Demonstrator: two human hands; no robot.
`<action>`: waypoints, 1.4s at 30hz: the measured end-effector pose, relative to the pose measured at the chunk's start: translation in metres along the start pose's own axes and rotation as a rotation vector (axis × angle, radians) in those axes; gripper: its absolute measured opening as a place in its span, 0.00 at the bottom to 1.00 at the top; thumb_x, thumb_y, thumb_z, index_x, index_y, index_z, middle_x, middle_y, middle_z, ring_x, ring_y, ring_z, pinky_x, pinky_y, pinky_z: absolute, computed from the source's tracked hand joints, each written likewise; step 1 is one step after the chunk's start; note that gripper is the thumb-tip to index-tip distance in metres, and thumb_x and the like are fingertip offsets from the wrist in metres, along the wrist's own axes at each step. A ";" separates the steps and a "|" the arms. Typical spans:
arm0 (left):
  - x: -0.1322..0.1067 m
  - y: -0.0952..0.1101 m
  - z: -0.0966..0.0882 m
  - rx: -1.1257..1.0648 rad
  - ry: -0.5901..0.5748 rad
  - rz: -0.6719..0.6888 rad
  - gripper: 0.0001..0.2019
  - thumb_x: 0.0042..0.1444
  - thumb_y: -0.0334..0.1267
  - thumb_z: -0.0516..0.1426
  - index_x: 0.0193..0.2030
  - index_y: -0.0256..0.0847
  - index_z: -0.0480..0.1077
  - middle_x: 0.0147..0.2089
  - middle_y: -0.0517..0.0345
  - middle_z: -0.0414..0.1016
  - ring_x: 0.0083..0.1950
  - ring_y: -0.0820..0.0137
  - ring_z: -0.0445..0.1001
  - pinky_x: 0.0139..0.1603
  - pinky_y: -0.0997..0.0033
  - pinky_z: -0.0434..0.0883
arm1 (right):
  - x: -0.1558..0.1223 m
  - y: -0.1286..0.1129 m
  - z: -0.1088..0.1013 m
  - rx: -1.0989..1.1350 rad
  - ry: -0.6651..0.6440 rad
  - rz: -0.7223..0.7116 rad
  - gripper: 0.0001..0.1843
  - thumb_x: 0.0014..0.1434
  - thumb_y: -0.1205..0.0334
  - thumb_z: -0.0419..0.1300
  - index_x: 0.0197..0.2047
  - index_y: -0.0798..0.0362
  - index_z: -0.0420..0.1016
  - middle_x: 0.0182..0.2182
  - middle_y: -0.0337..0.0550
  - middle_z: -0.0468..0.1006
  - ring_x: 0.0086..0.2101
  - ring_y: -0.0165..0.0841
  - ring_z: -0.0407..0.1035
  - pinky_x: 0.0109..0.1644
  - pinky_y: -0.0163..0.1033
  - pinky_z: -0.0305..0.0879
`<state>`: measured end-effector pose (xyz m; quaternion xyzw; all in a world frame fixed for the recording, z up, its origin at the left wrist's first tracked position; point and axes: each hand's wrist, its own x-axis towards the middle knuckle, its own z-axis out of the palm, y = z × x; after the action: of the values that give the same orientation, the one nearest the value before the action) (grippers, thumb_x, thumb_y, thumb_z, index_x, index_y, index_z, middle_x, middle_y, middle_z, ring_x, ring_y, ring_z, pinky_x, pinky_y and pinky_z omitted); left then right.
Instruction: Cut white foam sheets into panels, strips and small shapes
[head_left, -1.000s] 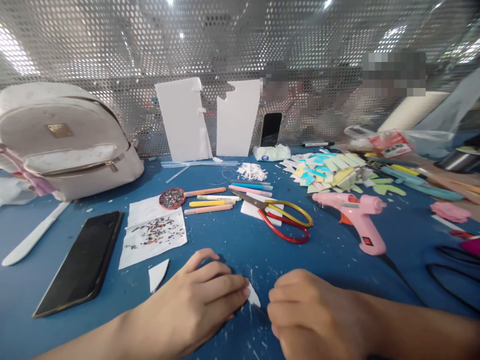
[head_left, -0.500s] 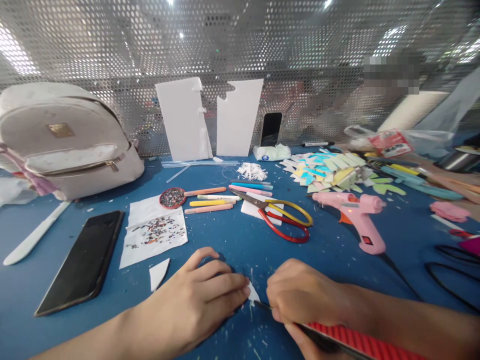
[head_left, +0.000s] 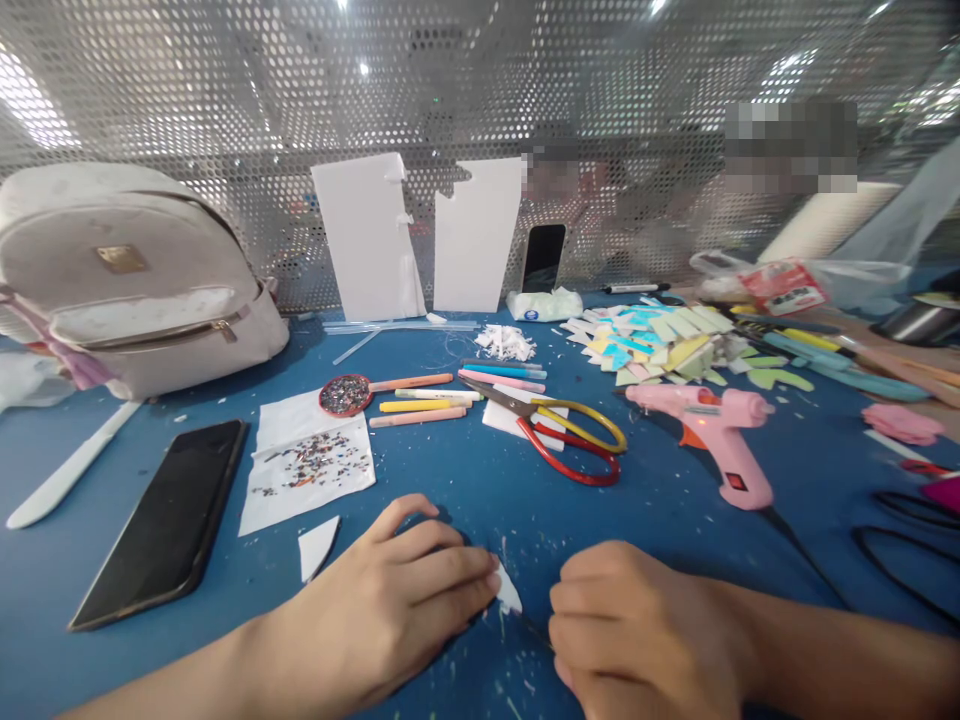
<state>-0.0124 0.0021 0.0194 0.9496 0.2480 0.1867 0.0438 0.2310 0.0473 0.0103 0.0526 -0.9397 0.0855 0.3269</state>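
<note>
My left hand (head_left: 390, 610) lies flat on the blue table (head_left: 450, 480), fingers together, pressing down a small white cut piece (head_left: 508, 592) whose tip shows past the fingertips. My right hand (head_left: 637, 630) is a closed fist just to the right of that piece. A thin dark blade (head_left: 534, 630) pokes out of the fist toward the white piece. The rest of the tool is hidden in the hand.
Another white offcut (head_left: 315, 548) and a dark phone (head_left: 169, 520) lie left. Behind are glitter on paper (head_left: 311, 465), markers (head_left: 427, 400), red-and-yellow scissors (head_left: 574, 440) and a pink glue gun (head_left: 712, 425). A backpack (head_left: 127, 280), white boards (head_left: 367, 240) and coloured cut-outs (head_left: 652, 345) stand further back.
My right hand has drawn back toward me and to the right; the red handle that showed half a second ago is out of sight. My left hand has stayed put.
</note>
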 end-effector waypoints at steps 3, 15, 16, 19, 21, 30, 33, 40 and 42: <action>0.000 0.000 0.000 0.009 0.005 -0.009 0.16 0.73 0.31 0.45 0.59 0.34 0.68 0.60 0.53 0.76 0.52 0.65 0.72 0.62 0.58 0.56 | -0.003 -0.005 0.006 -0.048 -0.002 0.020 0.20 0.60 0.75 0.48 0.19 0.50 0.52 0.18 0.34 0.53 0.20 0.31 0.43 0.23 0.39 0.44; -0.001 0.001 -0.002 -0.002 -0.023 -0.009 0.17 0.73 0.31 0.44 0.62 0.34 0.67 0.61 0.51 0.75 0.54 0.64 0.73 0.63 0.55 0.57 | 0.000 0.010 -0.001 0.061 -0.038 -0.011 0.16 0.57 0.67 0.52 0.22 0.49 0.49 0.19 0.31 0.52 0.19 0.29 0.42 0.22 0.38 0.40; -0.001 0.001 -0.002 -0.004 -0.025 -0.011 0.17 0.73 0.31 0.44 0.61 0.34 0.67 0.61 0.52 0.75 0.54 0.64 0.72 0.63 0.55 0.57 | -0.001 0.011 -0.001 0.071 -0.030 -0.020 0.15 0.56 0.67 0.52 0.23 0.49 0.49 0.19 0.31 0.52 0.19 0.29 0.42 0.22 0.38 0.40; -0.001 0.000 -0.002 -0.011 -0.029 -0.018 0.17 0.74 0.31 0.44 0.61 0.34 0.67 0.61 0.52 0.75 0.53 0.64 0.72 0.63 0.55 0.56 | -0.002 0.010 0.000 0.078 -0.033 -0.003 0.14 0.53 0.68 0.52 0.24 0.48 0.47 0.20 0.31 0.52 0.20 0.29 0.43 0.23 0.38 0.41; -0.001 0.000 -0.002 -0.017 -0.033 -0.023 0.17 0.74 0.31 0.43 0.62 0.34 0.67 0.61 0.53 0.74 0.53 0.64 0.72 0.63 0.55 0.56 | -0.004 0.009 -0.001 0.065 -0.038 0.009 0.14 0.52 0.69 0.52 0.25 0.48 0.46 0.20 0.31 0.52 0.19 0.29 0.43 0.24 0.38 0.42; -0.001 0.000 -0.001 -0.021 -0.016 -0.024 0.16 0.73 0.31 0.45 0.61 0.34 0.67 0.61 0.52 0.75 0.53 0.64 0.73 0.62 0.55 0.58 | -0.005 0.009 -0.001 0.125 0.031 0.009 0.15 0.51 0.66 0.51 0.28 0.48 0.42 0.19 0.30 0.50 0.18 0.28 0.41 0.23 0.39 0.37; -0.002 0.000 0.000 -0.025 -0.008 -0.031 0.15 0.73 0.30 0.47 0.60 0.35 0.67 0.60 0.52 0.75 0.54 0.65 0.73 0.63 0.56 0.58 | -0.007 0.009 -0.001 0.150 0.031 0.045 0.16 0.51 0.69 0.52 0.28 0.48 0.43 0.19 0.29 0.50 0.17 0.27 0.40 0.23 0.39 0.39; 0.001 -0.002 0.002 -0.161 -0.009 -0.087 0.14 0.72 0.32 0.49 0.61 0.38 0.66 0.59 0.54 0.75 0.56 0.66 0.72 0.64 0.60 0.54 | -0.015 0.010 0.006 0.209 0.149 0.131 0.14 0.58 0.67 0.52 0.28 0.48 0.49 0.19 0.29 0.53 0.17 0.27 0.46 0.26 0.39 0.45; 0.001 -0.003 0.003 -0.217 -0.001 -0.097 0.13 0.71 0.31 0.50 0.60 0.39 0.65 0.59 0.55 0.75 0.56 0.67 0.72 0.65 0.61 0.53 | -0.012 0.010 0.006 0.202 0.140 0.090 0.13 0.57 0.67 0.52 0.27 0.48 0.49 0.19 0.29 0.53 0.17 0.27 0.44 0.25 0.38 0.43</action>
<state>-0.0115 0.0049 0.0163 0.9262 0.2719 0.2099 0.1554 0.2352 0.0563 -0.0026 0.0371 -0.9027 0.1974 0.3804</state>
